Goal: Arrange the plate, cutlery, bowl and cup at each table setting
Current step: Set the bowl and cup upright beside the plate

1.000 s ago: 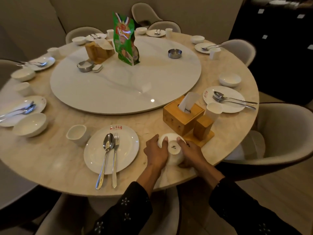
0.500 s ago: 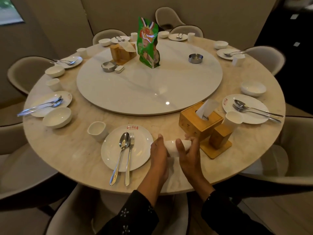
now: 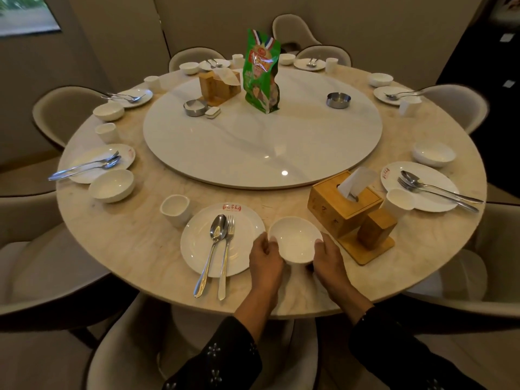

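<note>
From the head view, your left hand (image 3: 266, 253) and right hand (image 3: 327, 256) cup the bowl (image 3: 295, 239), fingers grasping its sides, mouth up, just right of the plate (image 3: 247, 235). Set it down level on the worktop (image 3: 135, 237), clear of the tissue box (image 3: 342, 202), then let go gently.

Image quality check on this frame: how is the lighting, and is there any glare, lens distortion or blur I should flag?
Head view: dim, warm indoor light; one small glare spot on the turntable; wide-angle bending curves the table rim and chairs at the edges; corners darken; the bowl between left hand and right hand stays sharp, far settings soft.
</note>
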